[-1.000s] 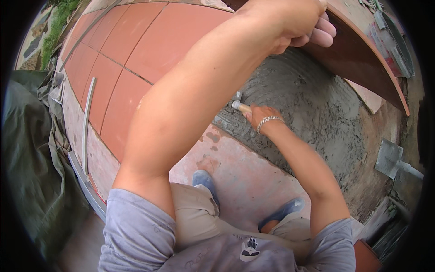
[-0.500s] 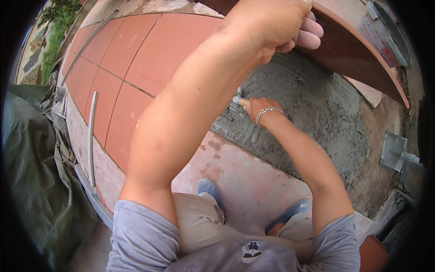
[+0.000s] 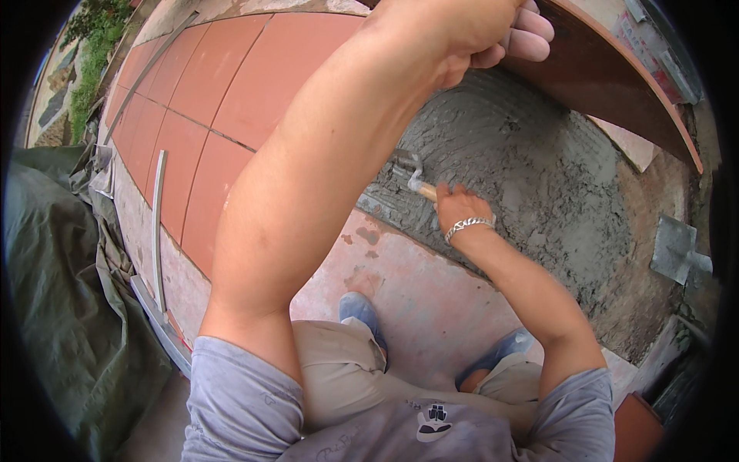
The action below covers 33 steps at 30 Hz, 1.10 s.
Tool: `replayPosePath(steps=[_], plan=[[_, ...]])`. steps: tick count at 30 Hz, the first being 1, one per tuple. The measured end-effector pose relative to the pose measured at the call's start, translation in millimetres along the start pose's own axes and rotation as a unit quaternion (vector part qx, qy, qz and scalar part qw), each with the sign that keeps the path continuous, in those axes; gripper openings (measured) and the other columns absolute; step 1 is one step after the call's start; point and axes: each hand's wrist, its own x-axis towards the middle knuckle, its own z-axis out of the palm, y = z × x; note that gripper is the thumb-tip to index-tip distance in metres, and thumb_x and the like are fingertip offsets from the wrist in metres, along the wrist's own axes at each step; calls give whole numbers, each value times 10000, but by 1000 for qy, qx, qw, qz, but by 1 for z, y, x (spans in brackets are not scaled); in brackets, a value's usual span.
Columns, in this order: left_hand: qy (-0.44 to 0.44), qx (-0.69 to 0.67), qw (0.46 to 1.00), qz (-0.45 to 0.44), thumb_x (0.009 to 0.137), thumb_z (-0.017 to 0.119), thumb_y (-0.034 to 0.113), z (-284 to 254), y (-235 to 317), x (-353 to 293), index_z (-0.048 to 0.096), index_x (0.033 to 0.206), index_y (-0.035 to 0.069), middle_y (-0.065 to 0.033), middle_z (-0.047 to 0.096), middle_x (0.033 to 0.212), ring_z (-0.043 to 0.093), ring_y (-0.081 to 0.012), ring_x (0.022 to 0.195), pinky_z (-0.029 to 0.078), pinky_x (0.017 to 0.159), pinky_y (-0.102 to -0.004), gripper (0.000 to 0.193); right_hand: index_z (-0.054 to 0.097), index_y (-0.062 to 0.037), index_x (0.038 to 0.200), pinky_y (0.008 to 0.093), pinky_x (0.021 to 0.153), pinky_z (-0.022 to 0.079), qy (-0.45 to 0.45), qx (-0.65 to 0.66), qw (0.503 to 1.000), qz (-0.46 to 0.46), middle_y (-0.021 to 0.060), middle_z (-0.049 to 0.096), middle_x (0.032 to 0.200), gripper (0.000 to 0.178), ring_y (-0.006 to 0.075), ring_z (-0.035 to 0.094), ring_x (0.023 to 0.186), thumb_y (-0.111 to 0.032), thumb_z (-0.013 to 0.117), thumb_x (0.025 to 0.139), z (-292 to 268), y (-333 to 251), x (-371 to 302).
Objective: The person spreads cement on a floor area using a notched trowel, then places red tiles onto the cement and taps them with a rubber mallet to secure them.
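My left hand (image 3: 504,35) is at the top, fingers curled at the upper edge of a large reddish-brown tile (image 3: 608,92) that is tilted up over the mortar. Its grip is partly cut off by the frame's edge. In my right hand (image 3: 463,209), fingers wrapped round the wooden handle, is a trowel (image 3: 425,189) with a bent metal neck. Its blade is mostly hidden behind my left forearm. Under the trowel spreads wet grey mortar (image 3: 539,192), ridged and uneven. Several red tiles (image 3: 231,108) lie flat to the left of it.
A metal strip (image 3: 158,231) and a dark green tarp (image 3: 61,292) lie at the left. On the right are a mortar-smeared flat metal tool (image 3: 672,250) and a bucket (image 3: 658,58) beyond the raised tile. My feet stand on a stained pinkish slab (image 3: 431,308).
My right hand has drawn the trowel a little nearer to me and to the right, showing more of its metal neck. My left hand stays at the tile's edge.
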Motion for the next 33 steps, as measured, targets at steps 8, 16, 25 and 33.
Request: replayPosePath(steps=[8,16,25,33], plan=[[10,8,1000,8,1058,463,264,0,-2,-1,598,956,28,-43,656,825,645,-90,649,383,416,-215,290,562,-8,1260,466,791,572,12,19,998,-67,230,647,1090,338,373,687,970,-153,516,958,27,-42,-6],[4,17,1000,3,1056,474,270,2,-1,-1,605,947,41,-29,653,794,632,-78,613,382,424,-211,286,598,-10,1213,462,777,575,-10,15,997,-81,204,662,1091,313,334,694,988,-142,528,938,27,-54,-4],[61,74,994,54,1017,572,360,-3,-22,9,651,991,116,93,639,738,551,44,574,322,412,-115,258,580,-24,1140,455,835,554,-31,46,995,-88,193,671,1134,315,343,680,1020,-295,512,996,-21,45,-35],[51,67,995,59,1015,564,355,-3,-22,8,629,1009,89,74,626,739,550,36,573,319,406,-122,275,584,-25,1162,487,809,534,6,78,920,383,241,697,1005,501,413,679,936,-489,501,994,-26,269,-225]])
